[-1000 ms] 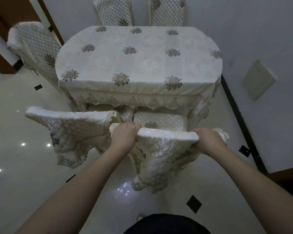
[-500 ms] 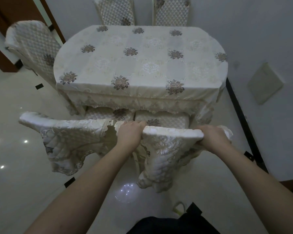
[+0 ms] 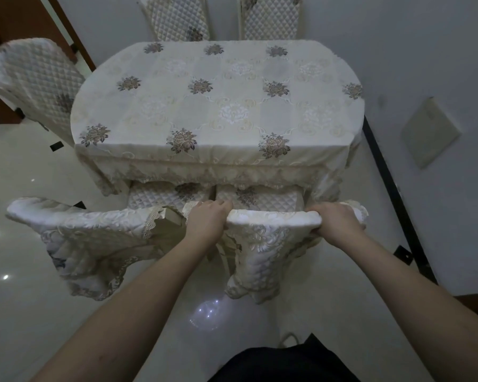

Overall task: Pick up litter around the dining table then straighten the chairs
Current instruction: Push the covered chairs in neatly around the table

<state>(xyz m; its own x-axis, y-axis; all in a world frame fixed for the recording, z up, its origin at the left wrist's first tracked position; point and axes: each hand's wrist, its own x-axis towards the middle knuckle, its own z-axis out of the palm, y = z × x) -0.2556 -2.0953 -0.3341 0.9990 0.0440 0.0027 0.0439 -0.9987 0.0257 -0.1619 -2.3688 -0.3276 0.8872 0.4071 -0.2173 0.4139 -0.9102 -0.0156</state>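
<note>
A dining table (image 3: 218, 106) under a cream floral cloth fills the middle of the view. Two cloth-covered chairs stand at its near side. My left hand (image 3: 206, 221) grips the left end of the top rail of the right chair (image 3: 273, 219), and my right hand (image 3: 335, 220) grips the right end of that rail. This chair's quilted seat (image 3: 260, 198) reaches under the tablecloth's hem. The left chair (image 3: 89, 224) stands beside it, its back angled out to the left. No litter shows on the floor.
Two more covered chairs (image 3: 177, 17) (image 3: 271, 17) stand at the far side against the wall. Another chair (image 3: 36, 78) is at the left end near a brown door frame. A wall with a dark skirting strip (image 3: 389, 194) runs close on the right. Glossy floor tiles lie around.
The right chair has slid toward the table with both hands on its rail, so its seat now sits further under the cloth. The view has closed in on the table.
</note>
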